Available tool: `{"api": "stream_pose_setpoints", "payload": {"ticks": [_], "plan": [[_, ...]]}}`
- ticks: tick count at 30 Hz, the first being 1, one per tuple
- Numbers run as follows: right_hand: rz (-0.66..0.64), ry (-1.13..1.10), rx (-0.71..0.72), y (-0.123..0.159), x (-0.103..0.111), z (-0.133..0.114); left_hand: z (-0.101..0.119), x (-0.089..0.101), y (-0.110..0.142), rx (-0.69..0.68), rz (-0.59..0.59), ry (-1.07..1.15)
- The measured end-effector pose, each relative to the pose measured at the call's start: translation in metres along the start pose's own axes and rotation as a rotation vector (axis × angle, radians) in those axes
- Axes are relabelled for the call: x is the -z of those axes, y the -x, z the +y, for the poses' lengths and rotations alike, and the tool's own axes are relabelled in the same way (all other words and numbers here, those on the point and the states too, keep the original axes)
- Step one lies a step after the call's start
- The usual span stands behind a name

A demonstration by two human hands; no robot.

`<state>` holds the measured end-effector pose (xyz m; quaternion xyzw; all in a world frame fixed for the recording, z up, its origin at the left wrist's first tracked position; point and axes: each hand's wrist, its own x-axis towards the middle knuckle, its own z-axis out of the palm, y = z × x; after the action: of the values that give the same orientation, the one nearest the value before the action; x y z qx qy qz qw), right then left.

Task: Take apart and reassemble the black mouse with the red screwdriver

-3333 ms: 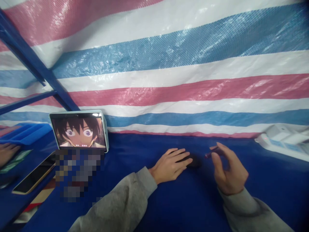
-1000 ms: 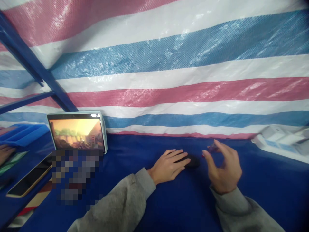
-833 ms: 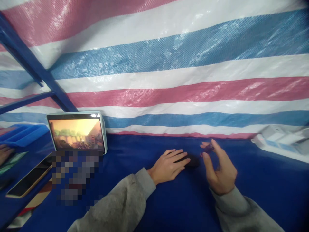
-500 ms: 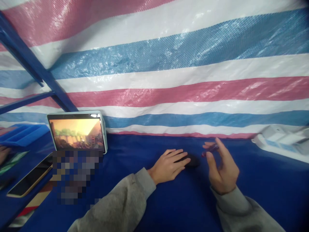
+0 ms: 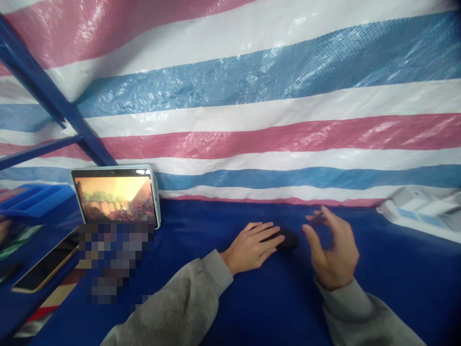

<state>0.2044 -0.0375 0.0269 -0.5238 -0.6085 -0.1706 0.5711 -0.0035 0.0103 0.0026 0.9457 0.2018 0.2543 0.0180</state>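
Note:
My left hand [image 5: 252, 247] lies flat with its fingers stretched out over a dark rounded object [image 5: 291, 239], whose kind I cannot make out. To the right of it, my right hand [image 5: 334, 247] is raised a little above the blue tabletop [image 5: 259, 307]. Its thumb and fingers are curled round a small, shiny, dark purple-red thing [image 5: 317, 220]. Blur and the fingers hide most of that thing's shape. Both my arms are in grey sleeves.
On the left a tablet [image 5: 117, 199] stands upright, with a blurred-out patch before it. A phone [image 5: 48, 262] and a blue compartment tray [image 5: 39, 199] lie farther left, near another person's hand [image 5: 3, 228]. White devices [image 5: 421, 209] sit at right. Striped sheeting [image 5: 230, 105] hangs behind.
My right hand has shifted slightly back and forth, its fingers turning the small purple-red thing. My left hand stays put. The tablet's picture differs from 3.3 seconds ago.

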Motion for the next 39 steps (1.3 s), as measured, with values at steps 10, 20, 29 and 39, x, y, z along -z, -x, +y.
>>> {"api": "stream_pose_setpoints", "payload": {"ticks": [10, 20, 29, 39], "plan": [[-0.002, -0.049, 0.014, -0.0020, 0.0007, -0.0019, 0.0004, -0.0002, 0.0000, 0.004, 0.009, 0.001], [0.009, -0.042, -0.054, -0.0014, 0.0013, -0.0011, 0.0009, 0.0012, -0.0005, 0.000, 0.011, 0.006], [-0.040, -0.091, -0.032, -0.0001, 0.0023, -0.0002, 0.0004, 0.0002, -0.0002, 0.007, 0.000, 0.013], [-0.033, -0.146, -0.039, 0.0007, 0.0015, 0.0003, 0.0002, -0.0008, 0.0001, 0.003, 0.020, 0.007]]}}
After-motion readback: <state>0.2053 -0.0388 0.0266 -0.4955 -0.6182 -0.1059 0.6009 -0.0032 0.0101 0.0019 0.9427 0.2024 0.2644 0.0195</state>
